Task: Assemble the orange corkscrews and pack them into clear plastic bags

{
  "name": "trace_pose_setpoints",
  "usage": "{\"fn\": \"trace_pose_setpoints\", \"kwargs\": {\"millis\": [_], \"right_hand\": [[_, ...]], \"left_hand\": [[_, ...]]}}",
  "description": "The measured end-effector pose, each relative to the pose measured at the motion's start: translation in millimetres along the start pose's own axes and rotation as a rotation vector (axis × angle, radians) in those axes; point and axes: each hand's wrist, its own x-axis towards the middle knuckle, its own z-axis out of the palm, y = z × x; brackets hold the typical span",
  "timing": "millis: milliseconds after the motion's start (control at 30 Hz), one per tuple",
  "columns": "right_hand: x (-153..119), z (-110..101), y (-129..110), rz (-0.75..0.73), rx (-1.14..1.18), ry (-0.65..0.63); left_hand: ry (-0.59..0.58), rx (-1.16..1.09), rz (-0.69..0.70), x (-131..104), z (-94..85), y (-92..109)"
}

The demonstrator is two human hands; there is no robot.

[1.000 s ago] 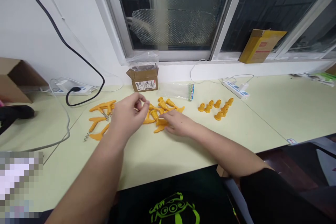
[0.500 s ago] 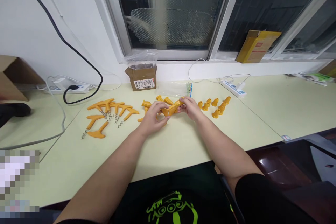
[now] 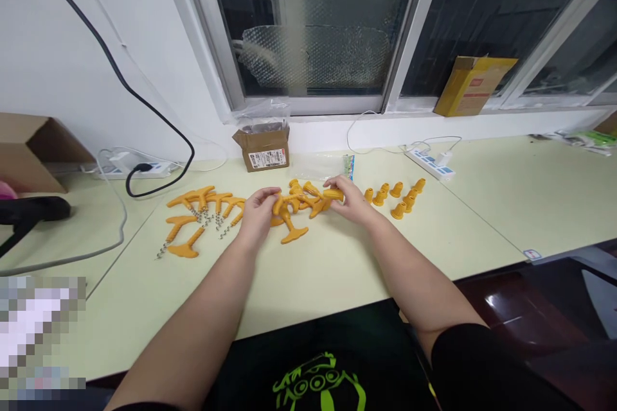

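My left hand point(image 3: 259, 213) is closed on the end of a yellow T-shaped handle point(image 3: 279, 204); its screw part cannot be made out. To the right, my right hand point(image 3: 354, 204) pinches a yellow sleeve point(image 3: 333, 194), apart from my left hand. Between and below them lie more yellow T-shaped pieces, one nearest me point(image 3: 293, 234). Left of my left hand are several yellow-handled corkscrews point(image 3: 186, 248) with bare metal spirals. Several yellow cone-shaped caps point(image 3: 398, 210) stand beyond my right hand.
Behind the hands are a small open cardboard box point(image 3: 268, 148) and a clear plastic bag point(image 3: 318, 166). Power strips point(image 3: 429, 162) lie at the back right and back left point(image 3: 144, 170), with a black cable point(image 3: 166, 119) looping down at left.
My hands have moved apart, the left one leftward with a yellow handle. The yellow pieces held together between them are now separate, and a T-shaped piece shows on the table between the hands.
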Motion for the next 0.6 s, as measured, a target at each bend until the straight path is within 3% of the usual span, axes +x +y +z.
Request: {"fn": "trace_pose_setpoints", "kwargs": {"millis": [167,367,467,600], "right_hand": [[-15,-23,-2,0.124,-0.196,-0.015],[-49,-54,3,0.456,-0.423,-0.068],[-66,-66,13,0.623,-0.489,-0.069],[-79,-67,14,0.579,-0.616,0.048]], "left_hand": [[0.154,0.023,0.113,10,-30.1,30],[0.034,0.465,0.017,-11,-105.4,73],[0.101,0.634,-0.034,-28,-150.4,71],[0.199,0.859,-0.152,-54,-195.6,60]]}}
